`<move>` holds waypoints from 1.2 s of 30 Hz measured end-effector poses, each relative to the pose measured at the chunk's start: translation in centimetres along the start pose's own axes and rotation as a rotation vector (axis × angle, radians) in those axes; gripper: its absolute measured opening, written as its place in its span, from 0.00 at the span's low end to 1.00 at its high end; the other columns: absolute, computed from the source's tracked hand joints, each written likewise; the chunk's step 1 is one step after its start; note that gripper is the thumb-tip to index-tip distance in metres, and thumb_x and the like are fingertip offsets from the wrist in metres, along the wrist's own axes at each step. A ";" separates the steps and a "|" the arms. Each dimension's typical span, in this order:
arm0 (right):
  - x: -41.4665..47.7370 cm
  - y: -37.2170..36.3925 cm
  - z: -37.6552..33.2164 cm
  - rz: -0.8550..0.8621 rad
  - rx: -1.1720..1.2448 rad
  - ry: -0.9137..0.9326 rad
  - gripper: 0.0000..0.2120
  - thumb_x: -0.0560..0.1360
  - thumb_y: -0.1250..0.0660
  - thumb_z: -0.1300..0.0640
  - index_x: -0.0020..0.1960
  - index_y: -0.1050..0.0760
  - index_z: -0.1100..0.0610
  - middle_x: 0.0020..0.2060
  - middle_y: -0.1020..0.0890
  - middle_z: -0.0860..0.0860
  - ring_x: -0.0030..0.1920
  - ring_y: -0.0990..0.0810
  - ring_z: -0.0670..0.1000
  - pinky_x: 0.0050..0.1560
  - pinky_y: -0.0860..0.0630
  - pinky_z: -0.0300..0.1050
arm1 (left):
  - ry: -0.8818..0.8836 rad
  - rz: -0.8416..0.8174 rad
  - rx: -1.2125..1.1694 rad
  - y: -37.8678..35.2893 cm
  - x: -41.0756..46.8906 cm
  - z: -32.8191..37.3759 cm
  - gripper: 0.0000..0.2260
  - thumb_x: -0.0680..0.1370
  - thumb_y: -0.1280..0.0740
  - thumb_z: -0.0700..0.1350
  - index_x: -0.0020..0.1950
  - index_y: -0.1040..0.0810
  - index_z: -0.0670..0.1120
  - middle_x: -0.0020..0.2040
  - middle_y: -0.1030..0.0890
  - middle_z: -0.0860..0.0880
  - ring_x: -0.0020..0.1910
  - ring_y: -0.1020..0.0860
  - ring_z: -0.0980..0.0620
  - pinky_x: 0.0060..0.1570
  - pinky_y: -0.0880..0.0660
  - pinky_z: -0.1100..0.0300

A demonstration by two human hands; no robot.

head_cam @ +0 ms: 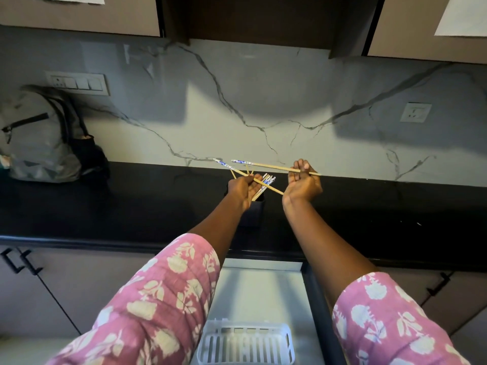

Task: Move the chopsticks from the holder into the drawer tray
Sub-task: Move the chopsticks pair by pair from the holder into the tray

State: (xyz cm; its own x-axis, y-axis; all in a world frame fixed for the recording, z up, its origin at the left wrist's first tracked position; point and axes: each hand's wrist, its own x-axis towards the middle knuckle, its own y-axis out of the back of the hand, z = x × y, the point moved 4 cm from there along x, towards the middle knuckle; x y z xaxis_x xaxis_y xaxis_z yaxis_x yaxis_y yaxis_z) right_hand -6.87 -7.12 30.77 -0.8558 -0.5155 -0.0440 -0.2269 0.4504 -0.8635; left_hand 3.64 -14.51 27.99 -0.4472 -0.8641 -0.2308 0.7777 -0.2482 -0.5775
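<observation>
A dark holder [253,212] stands on the black counter, with several bamboo chopsticks with blue-patterned ends [266,181] leaning out of it. My left hand [243,189] is just above the holder, fingers closed on a chopstick [271,189] that slants down to the right, with a few more sticking out behind the hand. My right hand [303,183] grips one chopstick [268,165] held nearly level, its patterned end pointing left. A white slotted tray [246,341] lies in the open drawer [263,288] below, between my arms.
A grey backpack [44,138] leans on the marble wall at the counter's left. Wall sockets [415,111] and a switch plate [77,83] are on the backsplash. Cabinet doors with black handles [18,262] flank the drawer.
</observation>
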 end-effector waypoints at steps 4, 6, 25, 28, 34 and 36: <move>-0.8 1.5 1.0 0.068 -0.063 -0.132 0.14 0.79 0.43 0.70 0.38 0.27 0.59 0.39 0.20 0.53 0.48 0.19 0.53 0.58 0.25 0.49 | 0.031 0.053 -0.003 0.4 0.3 -0.3 0.10 0.80 0.43 0.30 0.42 0.27 0.36 0.38 0.24 0.44 0.36 0.23 0.52 0.41 0.20 0.63; -1.0 2.0 1.5 0.092 -0.103 -0.210 0.14 0.79 0.43 0.70 0.38 0.27 0.59 0.41 0.20 0.54 0.53 0.19 0.56 0.66 0.28 0.51 | 0.040 0.069 -0.013 0.7 0.4 -0.7 0.11 0.80 0.43 0.30 0.39 0.28 0.37 0.38 0.24 0.44 0.36 0.23 0.52 0.40 0.19 0.60; -4.4 4.4 4.2 0.329 -0.188 -0.669 0.15 0.81 0.43 0.63 0.39 0.27 0.65 0.59 0.20 0.59 0.64 0.23 0.53 0.66 0.28 0.41 | -0.140 0.112 0.233 1.3 0.0 -1.1 0.13 0.82 0.42 0.37 0.65 0.25 0.38 0.60 0.20 0.40 0.51 0.23 0.50 0.51 0.22 0.56; -4.2 5.2 4.2 0.293 -0.325 -0.702 0.17 0.82 0.43 0.60 0.35 0.29 0.61 0.29 0.19 0.61 0.44 0.13 0.48 0.45 0.19 0.34 | -0.168 0.130 0.266 1.6 0.1 -1.2 0.12 0.81 0.41 0.36 0.63 0.24 0.38 0.59 0.20 0.40 0.51 0.22 0.51 0.56 0.23 0.57; -2.6 2.7 1.5 -0.052 -1.468 -0.008 0.12 0.76 0.32 0.53 0.42 0.23 0.63 0.38 0.16 0.60 0.38 0.16 0.56 0.39 0.18 0.49 | -0.382 0.178 0.765 2.6 0.1 0.1 0.11 0.80 0.39 0.36 0.56 0.19 0.39 0.53 0.17 0.40 0.49 0.20 0.48 0.55 0.22 0.55; -2.7 0.8 0.5 -0.300 -1.731 0.594 0.10 0.75 0.32 0.58 0.54 0.20 0.63 0.51 0.16 0.60 0.52 0.18 0.59 0.52 0.21 0.51 | -0.418 0.121 0.986 2.8 -0.1 -0.1 0.11 0.79 0.40 0.36 0.53 0.19 0.39 0.51 0.18 0.39 0.48 0.20 0.45 0.51 0.23 0.53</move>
State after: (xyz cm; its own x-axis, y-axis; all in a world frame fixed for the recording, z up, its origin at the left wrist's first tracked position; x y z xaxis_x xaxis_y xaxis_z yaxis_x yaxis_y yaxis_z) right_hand -4.52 -5.74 29.96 -0.6456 -0.5900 0.4849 -0.2194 0.7514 0.6222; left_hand 5.78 -15.10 26.32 -0.3021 -0.9415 0.1492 0.9034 -0.2328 0.3602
